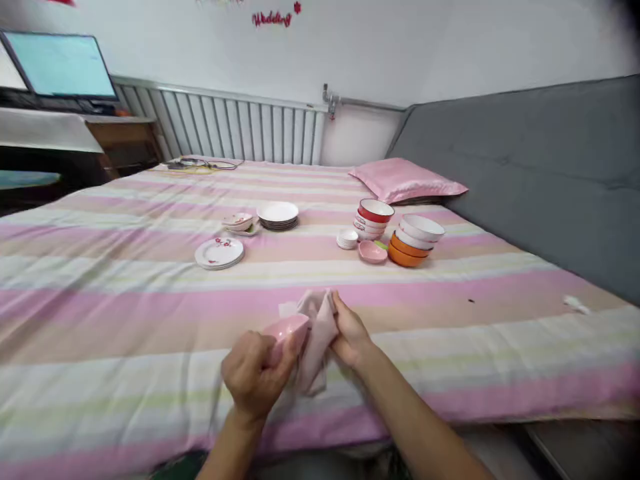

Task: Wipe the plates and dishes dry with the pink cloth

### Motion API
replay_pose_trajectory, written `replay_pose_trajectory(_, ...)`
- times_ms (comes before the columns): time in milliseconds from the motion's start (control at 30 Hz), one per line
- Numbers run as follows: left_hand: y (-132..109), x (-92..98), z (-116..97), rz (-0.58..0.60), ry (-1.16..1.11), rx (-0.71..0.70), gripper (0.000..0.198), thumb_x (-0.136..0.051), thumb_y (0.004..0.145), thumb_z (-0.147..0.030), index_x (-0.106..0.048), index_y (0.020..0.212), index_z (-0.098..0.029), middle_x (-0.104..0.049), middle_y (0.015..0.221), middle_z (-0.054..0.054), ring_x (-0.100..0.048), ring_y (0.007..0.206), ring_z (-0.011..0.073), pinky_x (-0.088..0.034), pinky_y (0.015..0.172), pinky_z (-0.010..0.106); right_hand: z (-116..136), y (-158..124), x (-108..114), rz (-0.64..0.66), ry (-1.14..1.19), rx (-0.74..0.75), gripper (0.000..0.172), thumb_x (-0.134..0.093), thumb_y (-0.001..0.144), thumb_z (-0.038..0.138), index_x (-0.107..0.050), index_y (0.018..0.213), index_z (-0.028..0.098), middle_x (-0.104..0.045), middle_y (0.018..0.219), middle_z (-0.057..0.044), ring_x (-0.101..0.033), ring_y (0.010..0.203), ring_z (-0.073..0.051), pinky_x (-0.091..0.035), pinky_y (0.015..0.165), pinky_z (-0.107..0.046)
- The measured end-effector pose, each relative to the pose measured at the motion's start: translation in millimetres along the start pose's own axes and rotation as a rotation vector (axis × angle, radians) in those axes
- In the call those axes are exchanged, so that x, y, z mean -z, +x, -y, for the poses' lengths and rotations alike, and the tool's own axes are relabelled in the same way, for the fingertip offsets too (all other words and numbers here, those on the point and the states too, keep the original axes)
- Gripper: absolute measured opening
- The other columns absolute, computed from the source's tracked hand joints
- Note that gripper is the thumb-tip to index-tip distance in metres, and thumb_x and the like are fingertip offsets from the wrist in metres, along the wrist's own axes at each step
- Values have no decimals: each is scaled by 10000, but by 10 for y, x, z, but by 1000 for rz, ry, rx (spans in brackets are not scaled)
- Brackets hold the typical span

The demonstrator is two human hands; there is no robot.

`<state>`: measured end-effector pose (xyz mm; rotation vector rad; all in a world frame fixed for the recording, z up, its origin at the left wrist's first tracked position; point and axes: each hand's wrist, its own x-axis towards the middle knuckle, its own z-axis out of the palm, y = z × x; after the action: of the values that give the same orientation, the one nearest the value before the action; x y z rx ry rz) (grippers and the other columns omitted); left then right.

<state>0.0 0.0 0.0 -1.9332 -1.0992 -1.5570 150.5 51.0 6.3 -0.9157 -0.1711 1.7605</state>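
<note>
My left hand [257,370] grips a small pink bowl [287,328], its thumb along the near side and the bowl tilted. From the right, my right hand [349,331] is closed on a pale pink cloth [317,340], which hangs down beside the bowl. Cloth and bowl rim meet between the two hands, above the striped bedsheet. Part of the bowl is covered by my left fingers. Farther off, a similar pink bowl [373,251] rests on the sheet near several stacked bowls.
Red-rimmed bowls [376,212] and white-and-orange bowls [420,229] stand stacked at the right, beside small white dishes [347,239]. Flowered plates [219,253], white plates [278,212] and small dishes [238,222] lie left of centre. A pink pillow [406,179] lies by the grey headboard [530,167].
</note>
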Motion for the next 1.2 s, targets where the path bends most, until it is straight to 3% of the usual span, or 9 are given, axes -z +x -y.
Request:
replay_pose_trajectory(133,30,-24,28,0,63,-271,295,-790,606,-184,-508,689,-206,-502,555,-25,-482,569,134,-414,580,276,65,-113,-2,330,-65,-267,434,-332,940,490,-604,943,152,-682,740,-42,-648,720,-160,-509,723,-278)
replay_pose_trajectory(233,26,-45,38,-12,104,-306,265,-800,606,-262,-561,712,-221,-542,708,26,-538,773,193,-464,713,337,34,-169,-12,532,-135,-279,351,-484,882,474,-584,1053,184,-685,826,-18,-648,779,-159,-504,731,-275)
replay_pose_trajectory(467,18,-93,52,96,62,-233,269,-798,615,-255,-564,746,-231,-512,1060,99,-441,1070,271,-429,859,388,-90,-218,-17,372,-253,-50,252,-676,688,258,-595,891,132,-644,682,1,-597,603,-115,-460,580,-203)
replay_pose_trajectory(533,15,-117,46,97,68,-91,335,-792,617,-303,-571,859,-235,-477,1188,122,-403,1150,298,-379,933,429,-116,-218,-38,280,-255,14,259,-681,647,243,-571,861,146,-628,662,19,-576,573,-103,-433,534,-192)
replay_pose_trajectory(667,-18,-185,-5,109,-151,488,953,-811,527,-428,-341,1322,-191,-273,1427,194,-267,1310,367,-247,1039,534,-162,-222,-96,145,-205,112,239,-668,622,225,-520,803,176,-585,615,58,-545,554,-90,-406,517,-184)
replay_pose_trajectory(767,-52,-210,-69,227,-695,1030,843,-751,603,-443,-382,1314,-182,-450,1341,176,-453,1210,336,-390,969,471,-229,-246,-113,176,-206,166,239,-658,666,264,-531,852,185,-570,618,67,-528,554,-88,-382,500,-182)
replay_pose_trajectory(867,-24,-173,-117,203,-1116,1402,628,-762,583,-416,-551,1121,-171,-672,1014,120,-657,836,264,-538,701,348,-331,-283,-98,287,-258,195,280,-645,722,299,-550,965,199,-607,712,52,-568,647,-108,-420,562,-201)
replay_pose_trajectory(1033,153,-78,-110,-57,-1313,1773,355,-727,632,-349,-626,895,-133,-701,713,66,-649,562,200,-535,494,273,-449,-273,-51,408,-321,216,318,-644,764,373,-604,1029,202,-668,914,5,-615,893,-151,-460,798,-256)
replay_pose_trajectory(1200,212,-38,-6,-162,-1389,1816,461,-627,716,-521,-612,1009,-166,-698,767,77,-657,591,226,-533,462,313,-290,-144,0,186,-163,250,249,-713,690,386,-646,772,161,-668,705,7,-615,678,-127,-476,632,-223)
